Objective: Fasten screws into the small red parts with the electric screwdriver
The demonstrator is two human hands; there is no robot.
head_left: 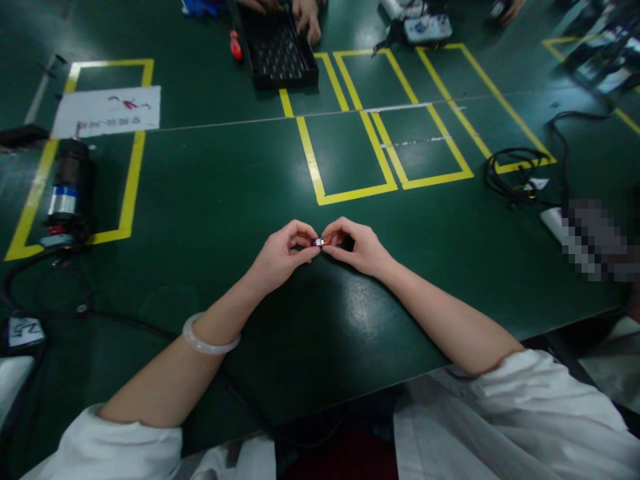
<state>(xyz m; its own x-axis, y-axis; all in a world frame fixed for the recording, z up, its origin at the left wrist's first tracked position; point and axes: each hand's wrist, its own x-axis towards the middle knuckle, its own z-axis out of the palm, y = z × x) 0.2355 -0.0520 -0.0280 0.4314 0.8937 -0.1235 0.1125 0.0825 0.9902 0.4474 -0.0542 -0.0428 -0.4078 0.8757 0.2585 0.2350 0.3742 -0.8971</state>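
Observation:
My left hand (pixel 284 252) and my right hand (pixel 356 245) meet at the middle of the green table (pixel 210 200). Both pinch a tiny metallic part (pixel 319 242) between thumb and fingertips, one hand at each end of it. The part shows a silver body with a reddish spot; its details are too small to make out. A pale bangle (pixel 205 342) sits on my left wrist. Both forearms rest low over the table's near edge.
Yellow tape boxes (pixel 385 133) mark the table. A black cylindrical tool (pixel 67 193) with a cable lies at left, near a white paper sheet (pixel 107 110). A black tray (pixel 279 53) stands at the back, another person's hands (pixel 307 17) on it. Coiled black cable (pixel 515 175) at right.

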